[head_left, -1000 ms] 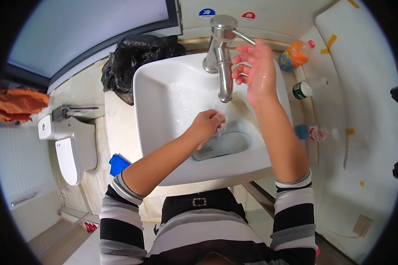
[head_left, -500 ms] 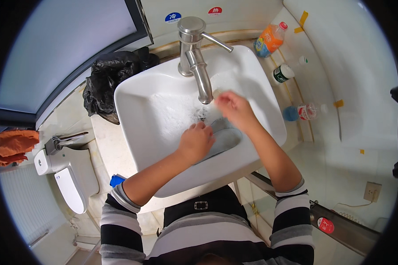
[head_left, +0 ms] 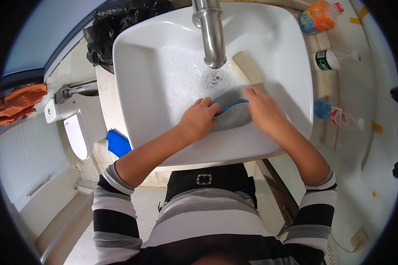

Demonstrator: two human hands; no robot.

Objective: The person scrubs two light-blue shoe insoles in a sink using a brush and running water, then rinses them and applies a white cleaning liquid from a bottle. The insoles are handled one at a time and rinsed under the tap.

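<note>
In the white sink (head_left: 137, 84) lie two overlapping grey, rounded flat pieces shaped like insoles (head_left: 234, 117), with a blue edge showing between them. My left hand (head_left: 200, 118) pinches their left end, fingers curled over the edge. At the right end my right hand (head_left: 265, 108) has its fingertips closed on the upper edge; slight blur softens it. Just beyond the right hand, a long beige bar like a scrubbing brush (head_left: 246, 66) rests on the basin's slope. Its near end runs behind my fingers. Foamy water surrounds the drain (head_left: 214, 79).
A metal faucet (head_left: 212, 39) overhangs the basin. Left of the sink are a black plastic bag (head_left: 115, 26) and a blue cloth-like item (head_left: 118, 143). Along the right ledge stand an orange-labelled bottle (head_left: 317, 17), a white-lidded jar (head_left: 327, 59) and a clear bottle (head_left: 340, 115).
My right hand has come down from beside the faucet to the insoles. The beige bar now lies in the basin. The insoles are lifted and bent between both hands. The view has shifted closer.
</note>
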